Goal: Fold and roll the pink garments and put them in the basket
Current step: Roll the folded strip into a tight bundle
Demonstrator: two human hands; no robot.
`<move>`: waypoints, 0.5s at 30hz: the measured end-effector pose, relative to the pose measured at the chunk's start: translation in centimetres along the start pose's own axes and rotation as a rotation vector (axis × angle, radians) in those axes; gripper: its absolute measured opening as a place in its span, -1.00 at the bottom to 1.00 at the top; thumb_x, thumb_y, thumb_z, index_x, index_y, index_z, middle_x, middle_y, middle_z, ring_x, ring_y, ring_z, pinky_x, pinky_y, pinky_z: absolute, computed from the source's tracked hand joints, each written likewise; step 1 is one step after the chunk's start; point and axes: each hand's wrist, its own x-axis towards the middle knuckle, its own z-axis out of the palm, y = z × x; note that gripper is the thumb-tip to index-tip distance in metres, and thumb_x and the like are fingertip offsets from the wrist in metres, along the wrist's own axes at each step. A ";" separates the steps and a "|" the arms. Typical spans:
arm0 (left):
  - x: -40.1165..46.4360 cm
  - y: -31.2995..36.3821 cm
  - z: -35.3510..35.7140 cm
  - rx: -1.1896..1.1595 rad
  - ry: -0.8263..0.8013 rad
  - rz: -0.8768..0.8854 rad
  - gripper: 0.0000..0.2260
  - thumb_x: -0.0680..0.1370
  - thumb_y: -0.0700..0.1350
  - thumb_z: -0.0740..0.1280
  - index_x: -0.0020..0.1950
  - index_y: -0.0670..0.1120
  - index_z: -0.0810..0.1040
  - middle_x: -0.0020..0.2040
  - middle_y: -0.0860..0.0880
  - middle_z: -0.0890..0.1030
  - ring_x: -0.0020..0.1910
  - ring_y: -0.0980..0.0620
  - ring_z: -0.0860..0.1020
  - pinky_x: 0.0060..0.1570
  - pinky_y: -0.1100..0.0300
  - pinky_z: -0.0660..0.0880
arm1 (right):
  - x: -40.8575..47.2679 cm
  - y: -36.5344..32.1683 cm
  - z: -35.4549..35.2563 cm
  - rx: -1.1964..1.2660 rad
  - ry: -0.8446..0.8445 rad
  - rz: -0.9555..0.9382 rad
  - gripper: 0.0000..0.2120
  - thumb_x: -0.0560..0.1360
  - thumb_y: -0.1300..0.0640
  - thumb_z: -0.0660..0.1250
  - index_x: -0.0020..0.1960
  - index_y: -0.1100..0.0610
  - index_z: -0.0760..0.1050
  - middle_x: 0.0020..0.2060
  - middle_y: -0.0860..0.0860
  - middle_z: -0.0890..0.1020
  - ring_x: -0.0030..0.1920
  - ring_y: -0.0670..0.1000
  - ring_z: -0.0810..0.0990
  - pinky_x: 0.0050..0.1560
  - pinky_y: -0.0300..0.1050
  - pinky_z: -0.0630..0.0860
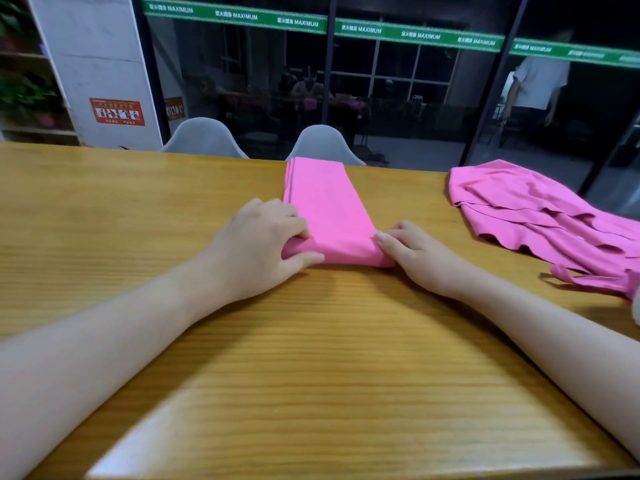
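From the head view, 1 pink garment lay folded into a narrow strip on the wooden counter, its long axis running straight away from the person toward the far edge, where its far end sat just in front of 2 grey chairs. The near end had been turned over into a small roll lying crosswise to the strip, which looked like the start of rolling it up away from the body. The left hand gripped the left end of that roll, fingers curled over the top and thumb pressed along the near side, probably to keep the roll tight and square. The right hand pinched the right end with curled fingertips, so that both ends could advance evenly and the roll would not skew. A second pile of pink garments lay loose and rumpled near the counter's right edge, well apart from the strip, likely waiting its turn; its straps trailed toward the near right. No basket showed in this view, so I could not tell where the finished roll would go. Dark glass doors stood beyond the counter.
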 end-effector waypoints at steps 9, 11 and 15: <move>0.2 -0.9 0.7 -0.213 -0.159 -0.154 -0.78 0.64 0.08 0.31 0.14 -0.01 0.64 -0.05 0.23 0.55 0.00 0.12 0.45 0.16 0.07 0.39 | -0.3 1.3 -0.1 -0.223 0.247 -0.237 -0.64 0.52 -0.29 0.29 0.14 -0.06 0.53 0.13 -0.10 0.50 0.18 0.01 0.47 0.24 0.11 0.40; 0.4 -0.9 0.8 -0.236 -0.193 -0.180 -0.77 0.66 0.06 0.27 0.15 -0.03 0.63 -0.04 0.20 0.56 0.02 0.09 0.46 0.15 0.06 0.40 | -0.1 1.3 0.0 -0.244 0.229 -0.217 -0.61 0.51 -0.31 0.31 0.17 -0.06 0.55 0.17 -0.10 0.51 0.22 0.00 0.46 0.25 0.08 0.38; 0.7 -1.1 0.6 -0.276 -0.280 -0.209 -0.72 0.69 0.06 0.18 0.01 -0.05 0.61 -0.09 0.12 0.58 0.00 0.07 0.45 0.09 0.06 0.40 | 0.1 1.0 0.0 -0.197 0.189 -0.189 -0.56 0.55 -0.32 0.20 0.17 -0.02 0.58 0.17 -0.07 0.51 0.23 0.02 0.46 0.30 0.16 0.39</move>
